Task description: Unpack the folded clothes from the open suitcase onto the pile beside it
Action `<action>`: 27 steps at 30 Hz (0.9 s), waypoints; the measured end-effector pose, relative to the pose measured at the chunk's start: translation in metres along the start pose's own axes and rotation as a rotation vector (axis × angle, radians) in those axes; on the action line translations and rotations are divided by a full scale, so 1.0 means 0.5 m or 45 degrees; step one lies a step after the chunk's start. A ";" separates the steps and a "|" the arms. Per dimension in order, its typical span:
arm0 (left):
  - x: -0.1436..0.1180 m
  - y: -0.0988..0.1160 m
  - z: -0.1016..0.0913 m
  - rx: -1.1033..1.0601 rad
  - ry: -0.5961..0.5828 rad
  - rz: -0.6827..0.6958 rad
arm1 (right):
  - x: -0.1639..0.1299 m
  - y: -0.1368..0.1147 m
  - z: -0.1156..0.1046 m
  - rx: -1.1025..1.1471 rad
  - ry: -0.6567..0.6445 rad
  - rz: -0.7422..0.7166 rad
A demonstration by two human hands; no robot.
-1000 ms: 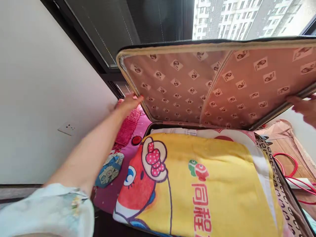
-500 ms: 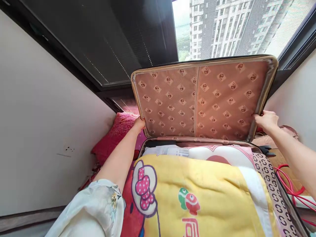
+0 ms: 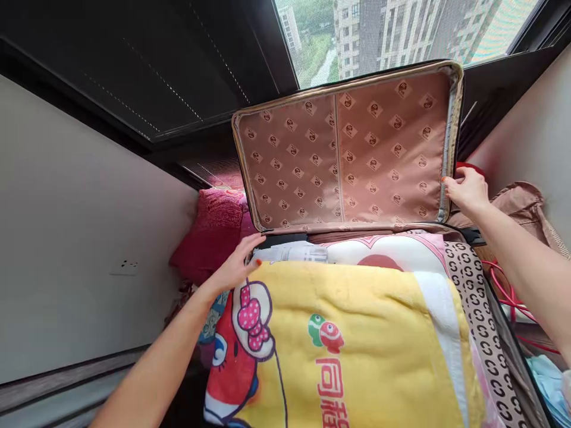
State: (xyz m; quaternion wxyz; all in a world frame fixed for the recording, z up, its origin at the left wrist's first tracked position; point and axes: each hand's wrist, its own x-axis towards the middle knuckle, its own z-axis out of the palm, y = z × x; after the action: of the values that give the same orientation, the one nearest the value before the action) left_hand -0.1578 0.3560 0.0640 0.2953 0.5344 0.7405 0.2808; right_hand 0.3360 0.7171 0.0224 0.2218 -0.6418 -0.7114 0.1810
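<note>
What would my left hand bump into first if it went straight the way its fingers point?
Probably the suitcase lid, near its lower left corner, just beyond the left hand, though depth is unclear.

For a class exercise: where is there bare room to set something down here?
On the yellow cloth, between the left hand and the patterned cloth, in front of the lid. Crowded: right of the suitcase, with red cord and tan bag; left, with pink cushion.

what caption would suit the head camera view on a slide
Open suitcase: right hand gripping its raised lid, left hand by its back left corner, yellow cartoon-print cloth lying inside.
</note>
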 end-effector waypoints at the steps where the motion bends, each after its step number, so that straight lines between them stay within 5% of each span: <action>1: -0.051 0.006 0.001 0.038 -0.083 0.032 | -0.039 -0.010 -0.020 0.087 -0.002 0.005; 2: -0.098 0.010 0.003 0.068 -0.127 0.027 | -0.087 -0.020 -0.042 0.193 -0.021 0.022; 5: -0.188 0.002 0.021 0.146 -0.078 -0.077 | -0.256 -0.030 -0.102 0.457 -0.288 -0.327; 7: -0.203 -0.010 0.033 0.189 -0.012 -0.149 | -0.364 -0.021 -0.122 0.437 -0.484 -0.536; 10: -0.182 -0.013 0.043 0.199 -0.001 -0.259 | -0.473 0.001 -0.116 0.336 -0.502 -0.646; 14: -0.143 0.026 0.039 0.192 -0.047 -0.292 | -0.521 0.015 -0.087 0.351 -0.350 -0.451; 18: -0.157 0.064 0.013 0.185 0.023 -0.153 | -0.541 0.014 -0.083 0.502 -0.477 -0.305; 24: -0.283 -0.005 -0.023 -0.863 -0.150 -0.266 | -0.604 0.008 -0.098 0.650 -0.445 -0.135; 27: -0.332 -0.035 -0.002 -1.073 -0.238 -0.346 | -0.637 -0.006 -0.098 0.578 -0.463 -0.018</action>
State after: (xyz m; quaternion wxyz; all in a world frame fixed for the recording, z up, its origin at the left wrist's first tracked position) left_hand -0.1274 0.1923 0.0745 0.5870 0.2886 0.5950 0.4670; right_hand 0.3853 0.3990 0.0387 0.2298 -0.5278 -0.6852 0.4462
